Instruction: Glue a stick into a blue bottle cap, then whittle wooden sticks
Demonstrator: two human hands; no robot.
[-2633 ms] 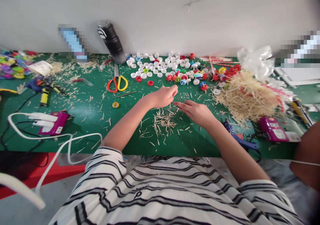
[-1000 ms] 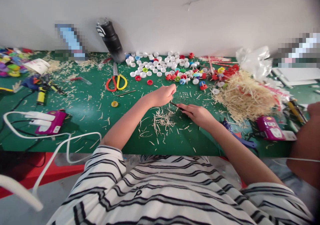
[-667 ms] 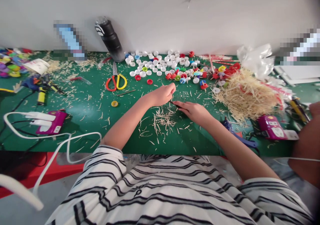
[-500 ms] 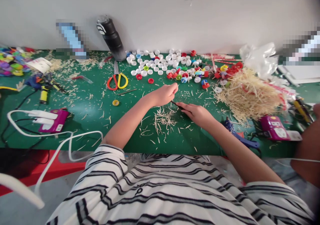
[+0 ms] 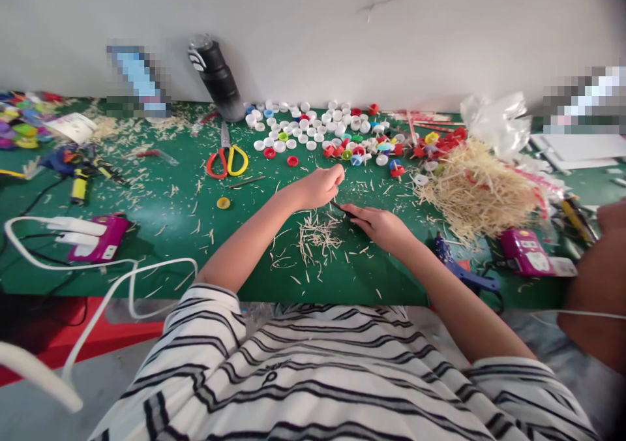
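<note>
My left hand [image 5: 323, 185] is closed above the green table [image 5: 274, 278], its fingers pinched. Whatever they hold is hidden or too small to make out. Just to the right and nearer to me, my right hand [image 5: 384, 224] grips a thin dark tool [image 5: 338, 206]. The tool's tip points up and left, close beneath my left fingers; I cannot tell whether it touches anything there. A small pile of pale wood-like shavings [image 5: 317, 235] lies on the table below both hands.
Bottle caps [image 5: 313, 128] spread along the back, with scissors [image 5: 225, 157] and a black bottle [image 5: 215, 79] to their left. A straw-like heap [image 5: 482, 193], a blue glue gun [image 5: 462, 268] and a purple power block [image 5: 525, 252] lie right. Another person's arm [image 5: 596, 291] shows there.
The whole view has shifted slightly, so things sit a little further left. Both hands keep nearly the same pose, the right one still on the dark tool.
</note>
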